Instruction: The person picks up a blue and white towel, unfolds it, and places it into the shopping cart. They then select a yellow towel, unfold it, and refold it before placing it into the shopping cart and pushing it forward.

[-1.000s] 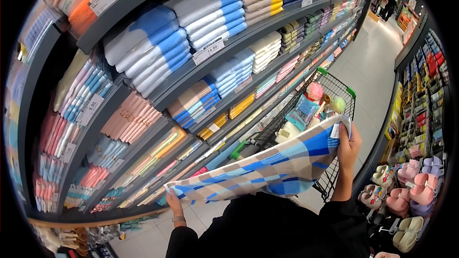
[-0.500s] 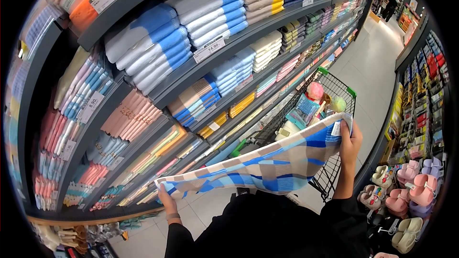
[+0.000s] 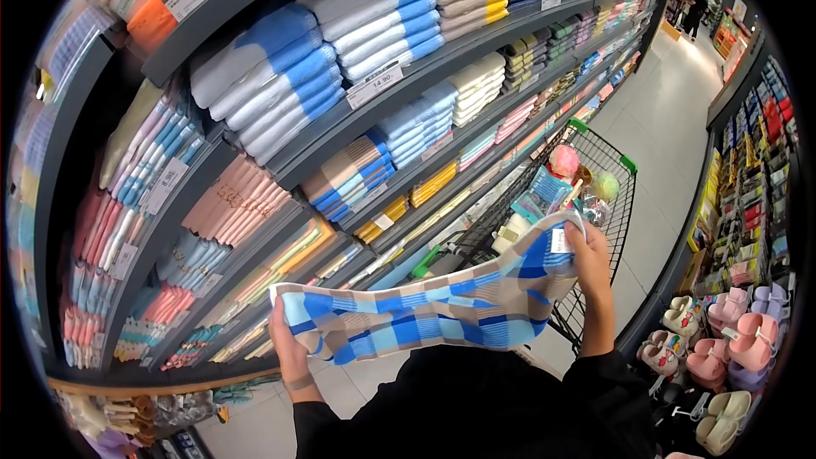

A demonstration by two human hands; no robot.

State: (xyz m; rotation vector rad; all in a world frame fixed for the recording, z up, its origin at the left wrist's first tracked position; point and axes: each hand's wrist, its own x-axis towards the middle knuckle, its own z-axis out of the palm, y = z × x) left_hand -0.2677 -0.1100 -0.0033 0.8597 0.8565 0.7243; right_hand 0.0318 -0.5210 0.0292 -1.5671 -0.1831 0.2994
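Blue-and-beige checkered towel point(image 3: 442, 310) sags soft between left hand point(image 3: 287, 342) and right hand point(image 3: 590, 257), fingers pinching its ends.

Head-worn view, forward and downward.

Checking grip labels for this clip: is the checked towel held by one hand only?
No, the left hand grips one end of the checked towel and the right hand grips the other end.

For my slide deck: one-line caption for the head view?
Left hand and right hand hold a blue checked towel stretched near a shopping cart, beside towel shelves.
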